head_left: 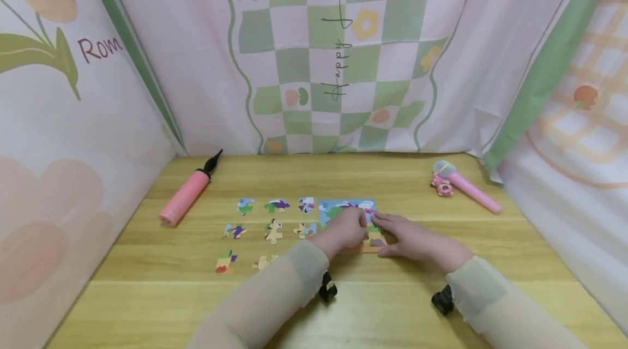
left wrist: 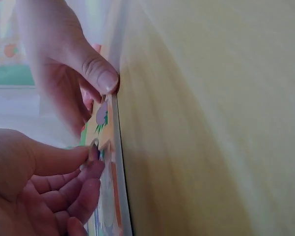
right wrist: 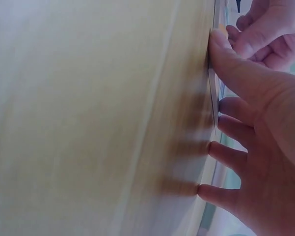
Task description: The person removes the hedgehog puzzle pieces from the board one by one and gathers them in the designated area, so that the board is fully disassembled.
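A colourful cartoon jigsaw puzzle board (head_left: 326, 206) lies on the table in the head view, partly covered by both hands. My left hand (head_left: 349, 226) is over its middle, thumb and index fingertip pinching a small puzzle piece (left wrist: 95, 145) close over the board. Most of that piece is hidden by the fingers. Along the board's right side, my right hand (head_left: 412, 235) is spread, its thumb (right wrist: 221, 42) on the near edge and other fingertips reaching down to the board and table. Several loose puzzle pieces (head_left: 273, 232) lie in rows left of the board.
At the back left of the wooden table (head_left: 382, 305) lies a pink hand pump (head_left: 185, 196) with a black nozzle. A pink toy microphone (head_left: 471, 190) with a small pink figure beside it lies at the right. Patterned curtains (head_left: 343, 65) border the table at the back and sides.
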The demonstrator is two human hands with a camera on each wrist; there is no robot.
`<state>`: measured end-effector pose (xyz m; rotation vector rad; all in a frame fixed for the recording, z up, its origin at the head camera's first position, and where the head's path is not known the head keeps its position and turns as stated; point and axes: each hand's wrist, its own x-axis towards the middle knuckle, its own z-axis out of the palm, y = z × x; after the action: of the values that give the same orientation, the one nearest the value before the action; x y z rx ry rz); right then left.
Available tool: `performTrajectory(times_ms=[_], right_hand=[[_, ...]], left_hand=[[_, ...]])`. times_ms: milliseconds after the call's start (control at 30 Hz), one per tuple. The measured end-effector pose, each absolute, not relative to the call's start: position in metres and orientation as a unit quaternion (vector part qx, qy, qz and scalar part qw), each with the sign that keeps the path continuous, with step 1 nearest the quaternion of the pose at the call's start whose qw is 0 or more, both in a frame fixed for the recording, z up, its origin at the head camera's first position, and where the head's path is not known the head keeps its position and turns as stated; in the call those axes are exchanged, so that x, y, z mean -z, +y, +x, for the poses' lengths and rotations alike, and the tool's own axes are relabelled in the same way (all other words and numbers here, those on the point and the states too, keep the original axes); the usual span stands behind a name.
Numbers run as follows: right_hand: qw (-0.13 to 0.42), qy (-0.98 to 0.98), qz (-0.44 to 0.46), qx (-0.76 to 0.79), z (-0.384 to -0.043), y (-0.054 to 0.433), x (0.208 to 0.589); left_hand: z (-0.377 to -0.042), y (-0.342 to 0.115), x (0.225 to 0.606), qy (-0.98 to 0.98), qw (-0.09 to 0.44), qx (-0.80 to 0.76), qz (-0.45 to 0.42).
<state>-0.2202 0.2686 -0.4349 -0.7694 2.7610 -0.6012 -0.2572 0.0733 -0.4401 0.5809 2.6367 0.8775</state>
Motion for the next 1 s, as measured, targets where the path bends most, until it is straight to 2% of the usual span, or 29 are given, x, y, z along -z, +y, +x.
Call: performTrajectory(times_ms=[267, 567, 700, 1000], right_hand=[[0.105, 0.941, -0.253, 0.201, -0.222, 0.271, 0.437], [0.117, 0.942, -0.241, 0.200, -0.223, 0.272, 0.437], [0.116, 0.943, -0.242, 0.198, -0.224, 0.271, 0.437], [0.119, 0.942, -0.247, 0.194, -0.227, 0.270, 0.437]], left_hand=[[-0.269, 0.052, 0.422, 0.885, 0.137, -0.402, 0.191], [-0.275, -0.020, 0.385, 0.892, 0.139, -0.387, 0.188], [-0.270, -0.048, 0.387, 0.909, 0.129, -0.342, 0.198], [-0.242, -0.071, 0.421, 0.895, 0.196, -0.350, 0.196]])
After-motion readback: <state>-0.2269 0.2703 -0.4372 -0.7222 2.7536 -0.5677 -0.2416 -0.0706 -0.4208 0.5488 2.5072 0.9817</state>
